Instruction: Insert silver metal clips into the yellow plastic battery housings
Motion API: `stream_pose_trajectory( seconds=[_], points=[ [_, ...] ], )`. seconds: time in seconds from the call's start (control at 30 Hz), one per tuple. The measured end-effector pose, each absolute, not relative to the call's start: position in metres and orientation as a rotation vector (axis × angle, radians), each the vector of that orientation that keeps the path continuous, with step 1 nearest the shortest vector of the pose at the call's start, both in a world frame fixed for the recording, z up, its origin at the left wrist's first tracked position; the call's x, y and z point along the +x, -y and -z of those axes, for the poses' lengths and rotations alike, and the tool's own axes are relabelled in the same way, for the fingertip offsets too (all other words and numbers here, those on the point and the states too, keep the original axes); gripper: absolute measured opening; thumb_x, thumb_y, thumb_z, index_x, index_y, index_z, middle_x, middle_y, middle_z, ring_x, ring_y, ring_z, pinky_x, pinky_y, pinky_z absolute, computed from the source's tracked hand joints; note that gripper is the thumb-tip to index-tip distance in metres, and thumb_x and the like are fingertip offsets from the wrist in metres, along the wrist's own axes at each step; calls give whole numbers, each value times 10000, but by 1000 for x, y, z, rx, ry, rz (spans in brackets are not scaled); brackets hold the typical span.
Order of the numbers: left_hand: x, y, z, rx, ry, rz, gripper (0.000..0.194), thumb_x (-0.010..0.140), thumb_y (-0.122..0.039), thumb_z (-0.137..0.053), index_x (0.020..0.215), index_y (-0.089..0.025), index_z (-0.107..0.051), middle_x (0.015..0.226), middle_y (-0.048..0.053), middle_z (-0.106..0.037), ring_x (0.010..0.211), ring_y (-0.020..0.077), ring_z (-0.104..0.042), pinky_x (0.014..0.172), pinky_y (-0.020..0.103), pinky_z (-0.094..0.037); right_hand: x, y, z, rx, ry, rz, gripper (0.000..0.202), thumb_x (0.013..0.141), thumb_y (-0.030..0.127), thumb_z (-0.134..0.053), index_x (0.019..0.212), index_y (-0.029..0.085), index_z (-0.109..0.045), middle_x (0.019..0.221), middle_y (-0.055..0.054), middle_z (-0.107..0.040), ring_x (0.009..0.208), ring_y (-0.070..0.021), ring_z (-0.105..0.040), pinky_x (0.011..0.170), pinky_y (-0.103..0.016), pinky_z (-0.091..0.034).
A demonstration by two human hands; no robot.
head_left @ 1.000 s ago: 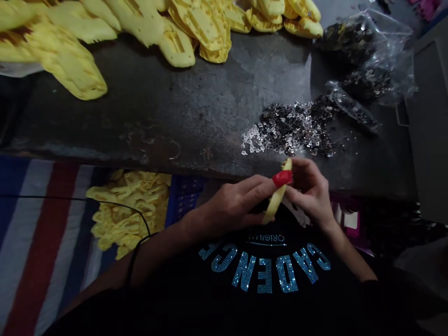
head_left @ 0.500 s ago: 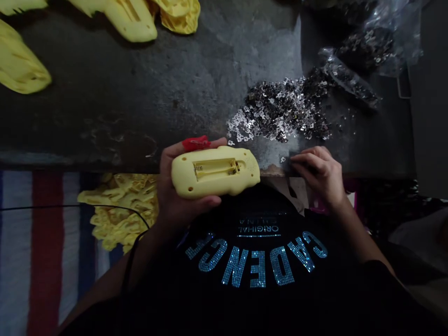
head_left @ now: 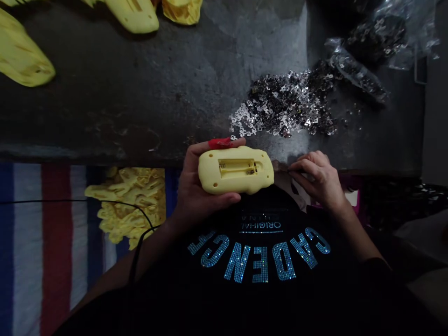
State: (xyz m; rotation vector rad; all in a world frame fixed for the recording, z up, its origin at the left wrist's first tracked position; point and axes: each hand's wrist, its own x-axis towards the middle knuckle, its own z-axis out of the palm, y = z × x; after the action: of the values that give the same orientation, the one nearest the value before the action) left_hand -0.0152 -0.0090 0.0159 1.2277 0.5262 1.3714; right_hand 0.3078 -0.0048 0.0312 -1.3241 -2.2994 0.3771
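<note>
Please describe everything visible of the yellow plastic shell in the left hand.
The pale yellow, rounded oblong, plastic-looking shell is held lengthwise left to right in the left hand, thumb at its near edge, red-wrapped finger at the far one, seen partly against the dark tabletop. Its visible face has an uncovered rectangular recess with small metallic parts, and small holes near both ends.

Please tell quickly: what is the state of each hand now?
Left hand: closed around the yellow casing.
Right hand: pinched shut; whether it holds something, unclear.

Left hand (head_left: 191,192) partly behind yellow casing (head_left: 210,170)
</note>
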Motion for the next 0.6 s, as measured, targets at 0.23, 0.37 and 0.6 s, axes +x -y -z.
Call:
stream_pose_trajectory(
  seconds=[0.23, 0.37, 0.6],
  points=[
    [-12, 6, -2, 1340, -502, -1444, 1032, 702, -284, -1131, 1598, -259, -618, 1667, 145, -712, 1534, 365, -709, 1194, 476, -698, 306, 13, -27, -1420, 2295, -266, 103, 1109, 343, -732, 1199, 301, -759, 1060, -54, -779, 1006, -294, -678, 881, -457, -484],
    [-9, 5, 0, 1358, -494, -1478, 1028, 693, -240, -1119, 1597, -253, -630, 1680, 141, -704, 1549, 334, -702, 1190, 435, -693, 302, 20, -26, -1477, 2239, -250, 32, 1094, 333, -746, 1075, 319, -767, 1041, -36, -804, 981, -278, -674, 891, -469, -491],
    [-1, 8, -6, 1390, -512, -1423, 1012, 743, -328, -1111, 1607, -305, -586, 1669, 145, -705, 1540, 362, -708, 1179, 494, -700, 284, 11, -65, -1293, 1661, -1004, 83, 1001, 256, -848, 1022, 318, -798, 1016, -9, -822, 960, -241, -772, 861, -431, -635]
  ],
)
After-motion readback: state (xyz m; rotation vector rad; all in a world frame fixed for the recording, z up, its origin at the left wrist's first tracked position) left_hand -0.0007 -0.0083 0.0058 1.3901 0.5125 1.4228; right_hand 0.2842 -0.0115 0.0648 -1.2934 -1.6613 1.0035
